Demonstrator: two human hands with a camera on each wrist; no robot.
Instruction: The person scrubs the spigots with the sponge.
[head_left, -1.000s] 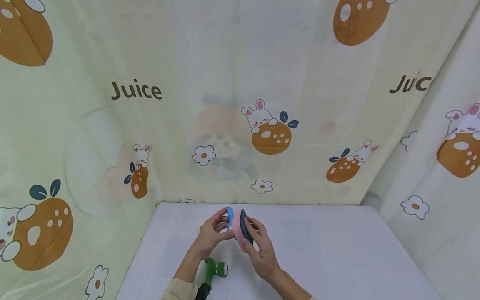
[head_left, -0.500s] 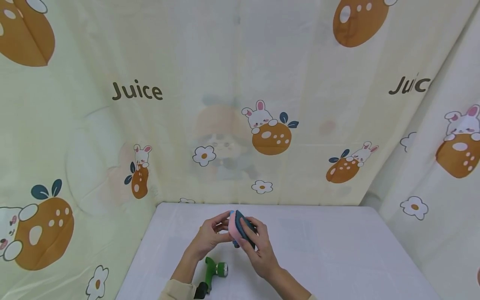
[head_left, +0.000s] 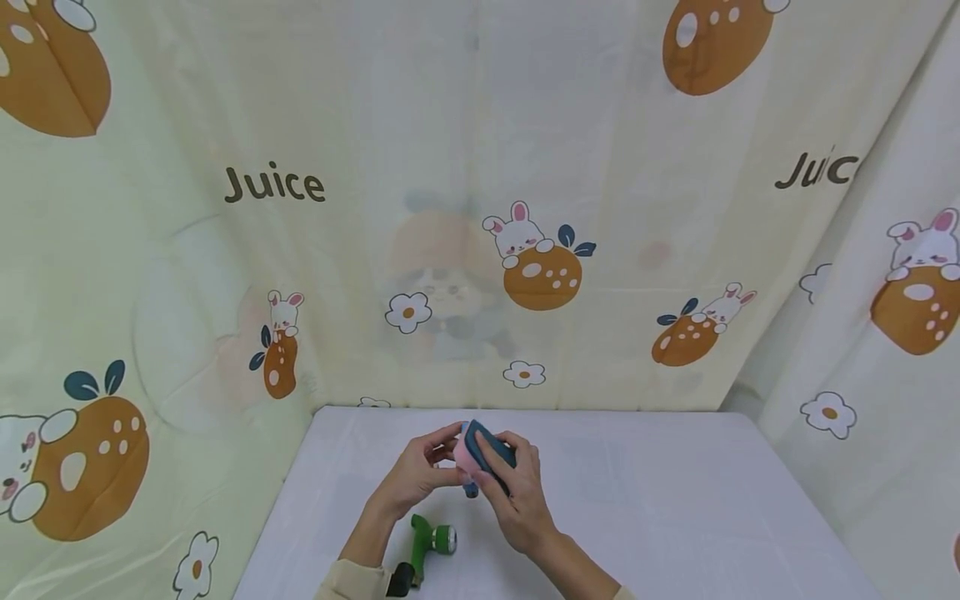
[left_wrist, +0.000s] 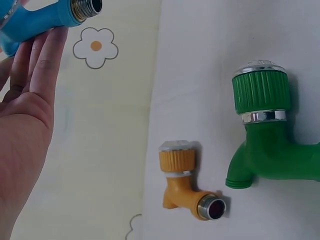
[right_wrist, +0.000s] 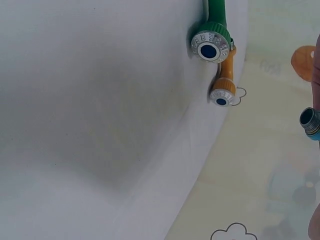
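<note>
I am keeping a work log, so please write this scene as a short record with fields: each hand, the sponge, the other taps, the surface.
Left hand: holds the blue tap
Right hand: grips the sponge
Sponge: pink with a dark layer; pink side toward the blue tap, contact unclear
Green tap: lying on the table
Orange tap: lying near the green tap
Surface: white table

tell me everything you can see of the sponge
The sponge has two layers: a pink one that looks like soft foam and a dark blue-green one like a scouring pad. It is tilted, held above the white table by the right hand, its fingers over the dark face. The pink side faces the blue tap and seems to touch it.
</note>
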